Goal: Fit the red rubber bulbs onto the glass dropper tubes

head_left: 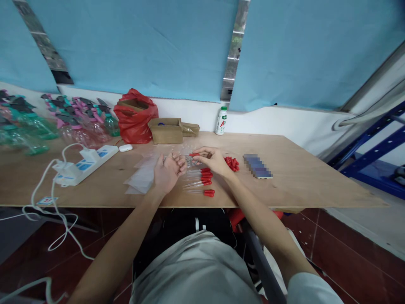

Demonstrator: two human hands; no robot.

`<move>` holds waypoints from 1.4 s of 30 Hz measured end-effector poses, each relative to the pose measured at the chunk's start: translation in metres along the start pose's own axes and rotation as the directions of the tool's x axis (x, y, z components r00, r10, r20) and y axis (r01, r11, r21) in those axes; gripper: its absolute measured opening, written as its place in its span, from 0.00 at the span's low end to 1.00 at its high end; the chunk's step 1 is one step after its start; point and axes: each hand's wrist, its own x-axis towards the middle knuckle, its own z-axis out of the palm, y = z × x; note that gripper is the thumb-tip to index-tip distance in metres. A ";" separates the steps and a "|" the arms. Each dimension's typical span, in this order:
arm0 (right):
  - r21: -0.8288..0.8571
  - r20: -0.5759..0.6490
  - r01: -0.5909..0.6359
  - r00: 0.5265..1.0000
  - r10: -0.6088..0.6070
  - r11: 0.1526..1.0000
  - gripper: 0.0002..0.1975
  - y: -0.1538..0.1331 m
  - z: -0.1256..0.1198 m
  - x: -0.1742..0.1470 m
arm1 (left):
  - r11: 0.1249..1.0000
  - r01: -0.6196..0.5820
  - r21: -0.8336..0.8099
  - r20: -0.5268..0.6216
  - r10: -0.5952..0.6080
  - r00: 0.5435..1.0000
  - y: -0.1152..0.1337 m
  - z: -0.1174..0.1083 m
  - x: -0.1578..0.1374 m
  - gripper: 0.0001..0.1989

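My right hand pinches a red rubber dropper bulb between thumb and fingertips. Close beside it, my left hand is turned palm up with its fingers curled in; whatever they hold is too small and clear to make out. Loose clear glass tubes lie just beyond both hands. Below my right hand, several glass droppers with red bulbs rest in small groups, their tips pointing left. A pile of loose red bulbs sits to the right of my right wrist.
Clear plastic bags lie left of my left hand. Behind are a cardboard box, a red plastic bag and a white bottle. A phone lies right; a power strip and several spray bottles stand left.
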 end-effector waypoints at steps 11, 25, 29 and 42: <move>0.055 0.006 -0.056 0.998 0.055 0.997 0.19 -0.001 -0.001 -0.001 | 0.996 0.078 -0.043 -0.021 -0.079 0.997 0.001 0.006 -0.003 0.29; 0.077 0.044 -0.097 0.995 0.094 0.992 0.19 -0.007 -0.002 -0.001 | 0.998 0.035 -0.061 -0.041 -0.038 0.998 0.000 0.010 -0.004 0.29; 0.069 0.063 -0.083 0.995 0.079 0.994 0.19 -0.009 -0.002 -0.001 | 0.992 0.027 -0.120 -0.069 -0.036 0.997 0.000 0.010 -0.003 0.30; 0.033 0.000 -0.022 1.000 0.022 0.999 0.22 -0.001 0.000 -0.001 | 0.990 0.036 -0.133 -0.084 -0.048 0.995 0.000 0.008 -0.004 0.29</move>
